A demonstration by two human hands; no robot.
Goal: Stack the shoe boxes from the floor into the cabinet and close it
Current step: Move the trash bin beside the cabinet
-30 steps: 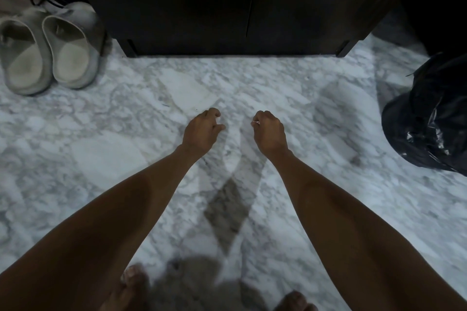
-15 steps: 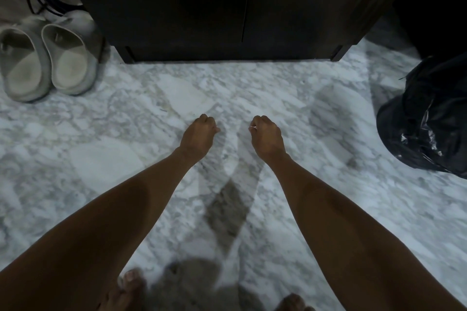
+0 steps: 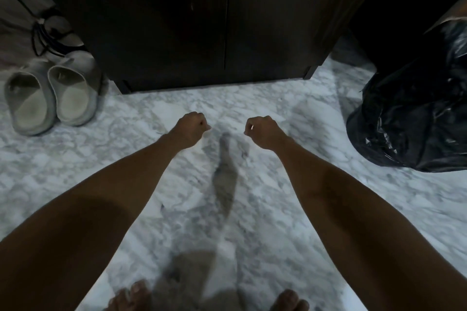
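Note:
A dark wooden cabinet (image 3: 227, 20) stands ahead with both doors closed, a thin seam running down between them. My left hand (image 3: 190, 129) and my right hand (image 3: 262, 131) are stretched out side by side above the marble floor (image 3: 290, 108), a short way in front of the cabinet's base. Both hands have their fingers curled into fists and hold nothing. No shoe box shows anywhere in view.
A pair of grey slides (image 3: 50, 96) sits on the floor left of the cabinet, with black cables (image 3: 48, 38) behind them. A full black plastic bag (image 3: 414, 113) lies at the right. My bare feet (image 3: 131, 295) show at the bottom edge.
My view has tilted up a little, so the cabinet fills more of the top. Both hands have drawn slightly apart and their fingers have curled tighter.

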